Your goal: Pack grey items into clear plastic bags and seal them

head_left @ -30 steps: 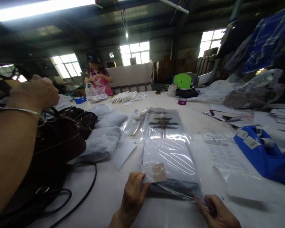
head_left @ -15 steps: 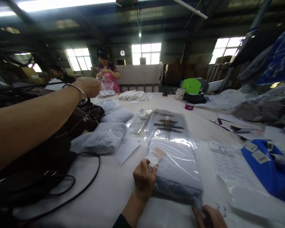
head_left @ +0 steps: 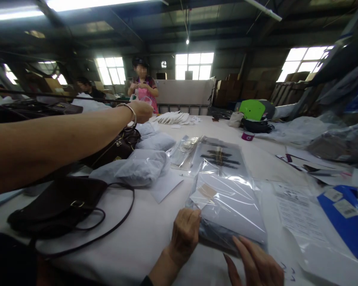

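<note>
Hands apart: left hand (head_left: 185, 233) pinches clear bag (head_left: 231, 206) at eight o'clock; right hand (head_left: 255, 262), spread, five; best smooth evenly.

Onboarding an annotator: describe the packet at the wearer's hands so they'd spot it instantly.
On the white table, find the wearer's left hand and right hand, low in view. Both touch the packet. Unlike the black-streaked clear bags just beyond, it shows a white panel and a tan square.

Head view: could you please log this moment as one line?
left hand: closed on clear plastic bag, near left corner | right hand: open, at its near edge | left side: dark handbag
</note>
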The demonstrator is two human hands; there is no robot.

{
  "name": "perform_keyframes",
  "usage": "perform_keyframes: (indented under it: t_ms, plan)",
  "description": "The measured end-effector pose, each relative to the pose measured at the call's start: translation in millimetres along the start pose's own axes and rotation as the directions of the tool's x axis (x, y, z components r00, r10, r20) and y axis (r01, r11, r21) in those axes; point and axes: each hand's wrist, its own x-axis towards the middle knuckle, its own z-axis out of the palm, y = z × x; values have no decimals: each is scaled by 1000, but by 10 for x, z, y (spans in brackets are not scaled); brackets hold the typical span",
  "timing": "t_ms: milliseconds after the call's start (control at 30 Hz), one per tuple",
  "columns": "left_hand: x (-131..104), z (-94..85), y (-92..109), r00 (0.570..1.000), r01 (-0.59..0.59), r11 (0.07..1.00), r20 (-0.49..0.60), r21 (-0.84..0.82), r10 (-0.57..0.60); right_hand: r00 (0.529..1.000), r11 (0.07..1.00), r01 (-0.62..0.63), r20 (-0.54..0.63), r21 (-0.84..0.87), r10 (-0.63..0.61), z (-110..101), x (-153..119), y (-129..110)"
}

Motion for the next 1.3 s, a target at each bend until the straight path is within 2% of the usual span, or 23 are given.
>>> perform_keyframes:
  t_ms: [67, 133, 167, 233, 300, 367, 467, 567, 667, 733, 833, 933, 1133, 1233, 1300]
  plan:
    - [-3, -60, -6, 999, -37, 999, 13, -37, 37, 995, 989, 86, 41, 122, -92, 132, 196, -61]
    - [-25, -176, -60, 997, -44, 998, 58, -43, 47, 992, 976, 83, 78, 203, -101, 278, 321, -91]
    - [-56, -248, -103, 997, -14, 1000, 81, -25, 16, 991, 971, 74, 88, 226, -96, 344, 358, -95]
    - [-169, -391, -196, 984, 129, 991, 119, 38, -133, 991, 965, 57, 105, 257, -86, 441, 399, -92]
    - [-334, -487, -257, 937, 296, 952, 169, 74, -305, 989, 959, 36, 125, 283, -74, 486, 420, -86]
    - [-506, -504, -257, 885, 400, 914, 230, 74, -406, 987, 951, 28, 143, 307, -75, 492, 440, -87]
    - [-658, -407, -171, 845, 495, 868, 218, 28, -489, 982, 948, 34, 165, 315, -90, 483, 466, -95]
    - [-623, -284, -74, 835, 544, 833, 171, -105, -523, 974, 940, 15, 209, 340, -91, 489, 464, -91]
    - [-496, -205, 11, 870, 493, 847, 135, -200, -474, 957, 883, -113, 289, 456, -26, 485, 460, -92]
    - [-442, -155, 75, 886, 462, 868, 49, -183, -461, 931, 803, -246, 363, 542, 40, 464, 475, -113]
    - [-472, -40, 181, 924, 375, 925, -57, -57, -378, 893, 685, -367, 444, 629, 71, 414, 516, -158]
    - [-573, 96, 257, 964, 258, 961, -87, 103, -249, 873, 624, -392, 487, 676, 21, 372, 534, -172]
    - [-577, 271, 240, 954, 285, 907, 4, 308, -301, 805, 509, -477, 589, 716, -74, 346, 510, -116]
    - [-514, 345, 196, 925, 341, 885, 56, 316, -376, 799, 491, -490, 596, 720, -76, 334, 514, -106]
    - [-458, 395, 169, 892, 366, 883, 159, 293, -422, 797, 497, -484, 597, 720, -89, 321, 527, -110]
